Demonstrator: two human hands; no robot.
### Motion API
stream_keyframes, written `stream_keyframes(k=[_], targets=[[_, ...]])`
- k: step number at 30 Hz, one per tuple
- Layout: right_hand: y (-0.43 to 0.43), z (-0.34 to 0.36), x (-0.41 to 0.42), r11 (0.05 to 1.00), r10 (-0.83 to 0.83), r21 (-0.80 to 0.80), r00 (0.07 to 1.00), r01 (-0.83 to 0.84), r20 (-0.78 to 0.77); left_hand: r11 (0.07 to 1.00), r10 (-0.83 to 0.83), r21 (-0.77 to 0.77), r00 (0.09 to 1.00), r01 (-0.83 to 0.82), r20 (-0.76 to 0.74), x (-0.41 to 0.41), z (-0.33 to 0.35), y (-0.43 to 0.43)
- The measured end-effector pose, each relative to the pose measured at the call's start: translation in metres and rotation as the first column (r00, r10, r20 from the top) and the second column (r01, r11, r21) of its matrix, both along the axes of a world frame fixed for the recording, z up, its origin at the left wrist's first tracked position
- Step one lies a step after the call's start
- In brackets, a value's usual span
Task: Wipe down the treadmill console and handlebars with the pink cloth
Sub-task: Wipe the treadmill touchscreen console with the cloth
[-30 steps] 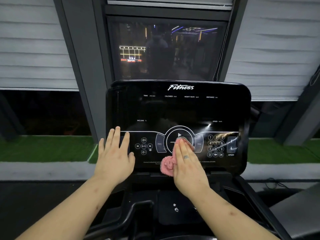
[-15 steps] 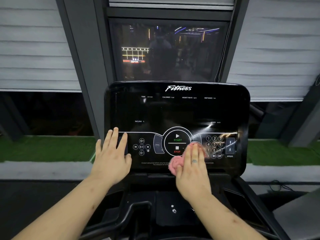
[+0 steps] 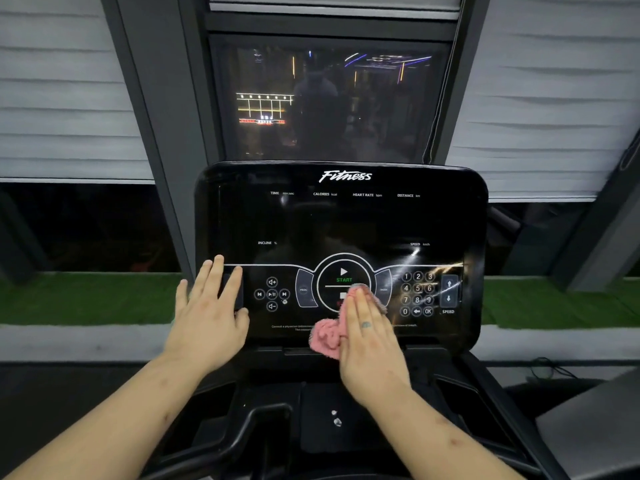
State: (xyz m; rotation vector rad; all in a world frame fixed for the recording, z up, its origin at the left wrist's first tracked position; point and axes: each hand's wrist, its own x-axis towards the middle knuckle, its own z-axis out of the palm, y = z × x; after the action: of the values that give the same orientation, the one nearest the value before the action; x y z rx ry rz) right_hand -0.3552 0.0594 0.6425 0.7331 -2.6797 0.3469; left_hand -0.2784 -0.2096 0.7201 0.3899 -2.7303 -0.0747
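On the lower middle of the black treadmill console, we find the pink cloth pinned flat under the right hand. That hand lies with straight fingers close together, palm down on the fabric, pressing it rather than gripping it. The fingertips reach the lower right of the round dial, just under the green START button. A bunched fold of the cloth sticks out to the left of the palm, near the console's bottom edge, and a thin fringe shows past the fingertips on the right. The number keypad sits just beside the hand, uncovered.

The left hand rests flat on the console's left edge, fingers straight and slightly spread, holding nothing (the fingertips touch the white line that crosses the panel). Both forearms are bare.

Below the console, a dark curved handlebar runs toward the lower left, apart from both hands. Beyond the machine we see a dark window with reflected lights, grey blinds on either side, and a strip of green turf.
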Motion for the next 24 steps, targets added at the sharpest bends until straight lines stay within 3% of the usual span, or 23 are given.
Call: stream_keyframes(k=[6,12,16,24], targets=[[0.063,0.005,-0.027,0.994,-0.107,0.007,0.994,0.107,-0.026,1.0,0.011,-0.002,1.0,-0.011,0.003,-0.001,-0.002,0.0],[0.098,0.018,-0.043,0.974,-0.213,-0.088,0.977,0.21,-0.021,1.0,0.019,-0.009,1.0,-0.019,0.007,0.001,0.0,0.001],[0.091,0.037,-0.056,0.972,-0.21,-0.121,0.976,0.203,-0.055,1.0,0.025,0.004,0.999,-0.025,0.021,0.0,0.004,0.003],[0.019,0.111,-0.089,0.987,-0.162,-0.026,0.981,0.16,-0.111,1.0,0.011,0.02,0.999,-0.011,0.032,0.002,0.008,0.003]])
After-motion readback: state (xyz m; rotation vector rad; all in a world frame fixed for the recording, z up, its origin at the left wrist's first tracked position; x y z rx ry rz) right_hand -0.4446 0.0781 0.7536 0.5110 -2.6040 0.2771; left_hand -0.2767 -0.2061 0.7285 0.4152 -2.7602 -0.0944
